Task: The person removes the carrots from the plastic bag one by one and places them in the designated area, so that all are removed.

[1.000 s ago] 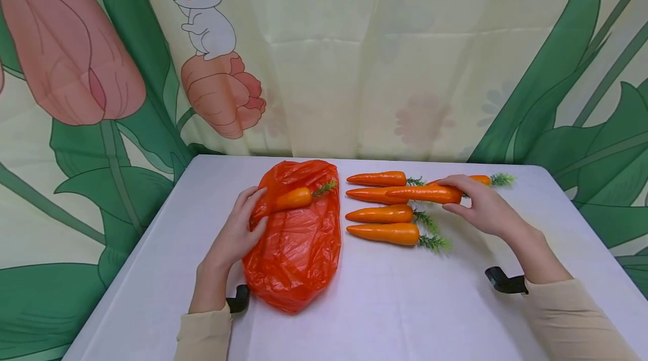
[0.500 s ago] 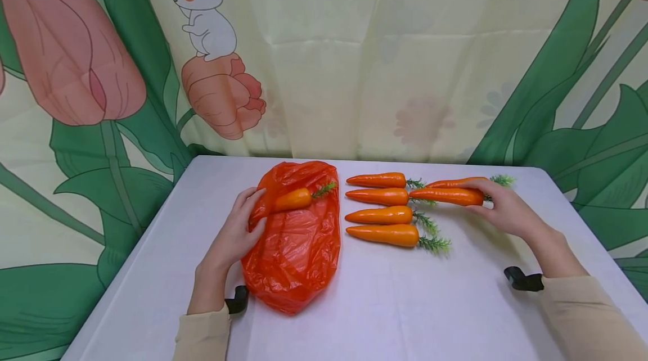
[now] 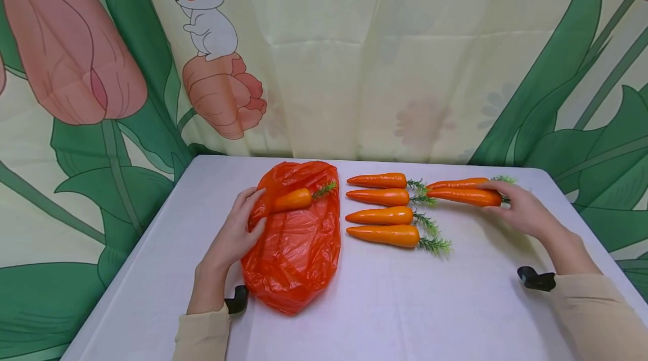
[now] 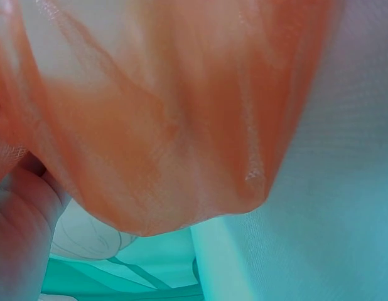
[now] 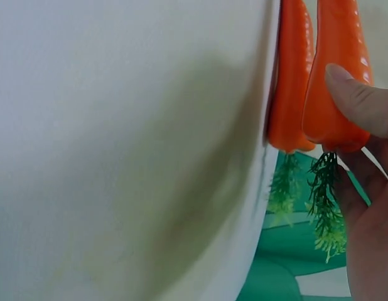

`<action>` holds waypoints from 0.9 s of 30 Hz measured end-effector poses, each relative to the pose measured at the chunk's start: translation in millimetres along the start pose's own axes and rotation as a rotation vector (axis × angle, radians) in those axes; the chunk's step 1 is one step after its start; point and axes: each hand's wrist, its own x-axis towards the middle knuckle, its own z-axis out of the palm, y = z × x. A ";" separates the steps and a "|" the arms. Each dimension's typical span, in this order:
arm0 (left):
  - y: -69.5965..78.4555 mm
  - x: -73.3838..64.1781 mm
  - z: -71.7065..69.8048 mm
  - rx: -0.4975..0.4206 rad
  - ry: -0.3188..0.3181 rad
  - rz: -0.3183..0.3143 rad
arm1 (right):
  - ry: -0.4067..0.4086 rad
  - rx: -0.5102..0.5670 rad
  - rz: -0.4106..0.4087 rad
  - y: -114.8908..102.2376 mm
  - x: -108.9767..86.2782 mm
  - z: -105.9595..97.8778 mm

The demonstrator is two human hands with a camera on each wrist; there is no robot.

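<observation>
A red plastic bag (image 3: 298, 260) lies on the left half of the table, a carrot (image 3: 293, 199) with a green top showing at its mouth. My left hand (image 3: 234, 234) grips the bag's left edge; its fingers are partly hidden by the film in the left wrist view. On the right, my right hand (image 3: 523, 209) pinches a carrot (image 3: 463, 196) by its thick end, thumb on top in the right wrist view. That carrot is alongside another carrot (image 3: 455, 183) behind it, both with tips pointing left.
Between the bag and my right hand lie several carrots in a column, such as the front carrot (image 3: 382, 234), tips toward the bag. The white-covered table (image 3: 405, 305) ends at a printed curtain (image 3: 329, 68) behind.
My right hand has moved right with its carrot, from over the column to beside the carrot at the far right. The left hand and bag have stayed put.
</observation>
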 end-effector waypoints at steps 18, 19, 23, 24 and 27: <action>2.0 -0.4 -0.5 -0.002 -0.002 -0.012 | -0.088 -0.004 0.079 20.8 -4.5 4.5; 2.0 -0.3 -0.4 -0.003 -0.003 -0.014 | -0.092 -0.004 0.089 20.3 -4.6 5.3; 1.3 0.0 -0.3 -0.005 -0.004 -0.019 | -0.104 -0.007 0.120 18.3 -4.9 6.6; 1.0 -0.1 -0.3 -0.006 -0.004 -0.020 | -0.106 -0.009 0.124 18.1 -4.9 6.6; 0.3 -0.4 -0.5 -0.004 -0.002 -0.019 | -0.105 -0.014 0.125 18.0 -5.0 5.2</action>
